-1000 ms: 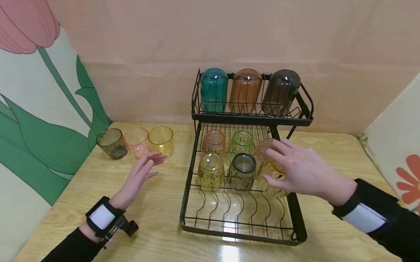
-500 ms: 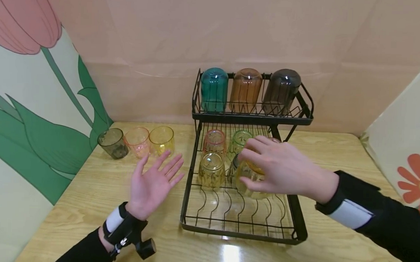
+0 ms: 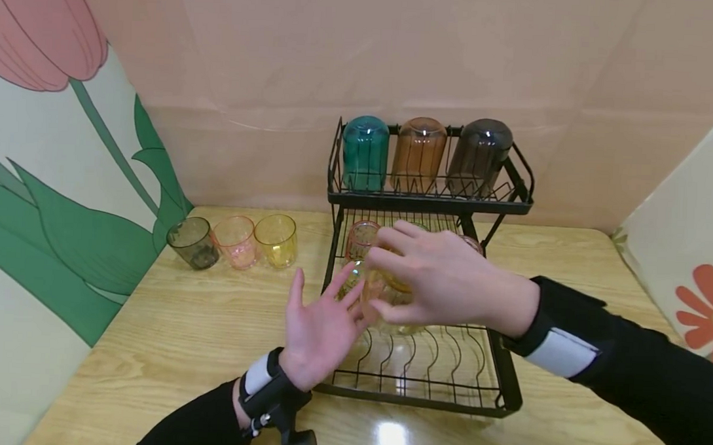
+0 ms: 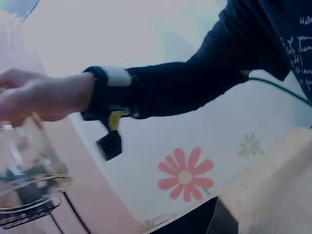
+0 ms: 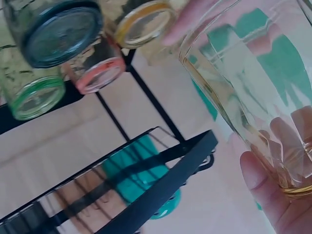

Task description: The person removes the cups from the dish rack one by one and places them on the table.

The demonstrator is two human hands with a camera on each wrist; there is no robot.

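Observation:
My right hand (image 3: 443,271) grips a clear yellow glass tumbler (image 5: 243,83) around its base end, mouth down, above the lower tier of the drying rack. In the left wrist view, the tumbler (image 4: 36,168) hangs below the right hand (image 4: 29,100). My left hand (image 3: 323,336) is held palm up with fingers spread, its fingertips right beside the tumbler. Behind the hands a red-tinted glass (image 3: 362,239) and a yellow one (image 3: 353,275) stand inverted on the rack; the right hand partly hides the others there.
The black two-tier drying rack (image 3: 421,401) stands on a wooden table (image 3: 210,348). Its upper tier holds inverted teal (image 3: 365,151), amber (image 3: 419,152) and dark grey (image 3: 480,155) glasses. Upright grey (image 3: 193,243), pink (image 3: 235,241) and yellow (image 3: 276,240) glasses stand at left.
My right hand has carried the yellow tumbler leftward from the right side of the rack. My left hand has turned palm up and moved right, toward the tumbler.

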